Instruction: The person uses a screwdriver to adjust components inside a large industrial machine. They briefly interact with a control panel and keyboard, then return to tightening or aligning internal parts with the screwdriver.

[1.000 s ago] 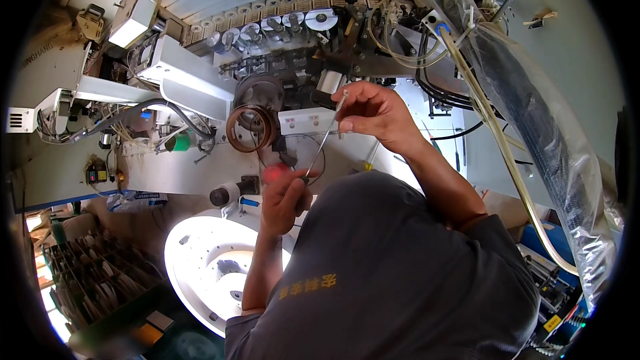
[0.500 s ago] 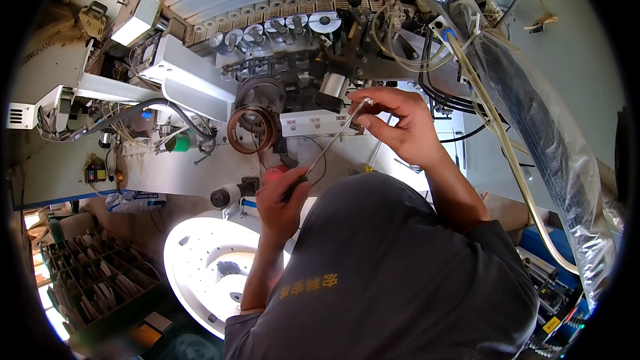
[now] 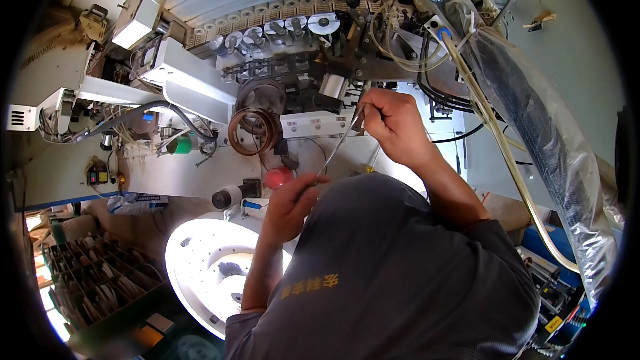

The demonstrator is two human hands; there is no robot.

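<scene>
A screwdriver (image 3: pixel 339 144) with a long thin metal shaft slants between my two hands, in front of the machine. My left hand (image 3: pixel 288 208) is closed round its lower, handle end, which the fingers mostly hide. My right hand (image 3: pixel 395 125) is closed at the upper end of the shaft, fingers curled over the tip, so whatever is pinched there cannot be seen. Just behind the shaft runs a white bar (image 3: pixel 313 125) with screws along it. A red round part (image 3: pixel 279 177) sits above my left hand.
Brown rings (image 3: pixel 244 132) hang left of the white bar. A row of metal rollers (image 3: pixel 275 27) crosses the machine's back. At lower left stand a white round bowl (image 3: pixel 190 247) and a divided crate (image 3: pixel 100 280). A plastic-wrapped hose bundle (image 3: pixel 533 107) runs down the right.
My right hand's fingers have curled in from a loose pinch to a closed grip over the shaft's tip. My left hand has shifted slightly right and down.
</scene>
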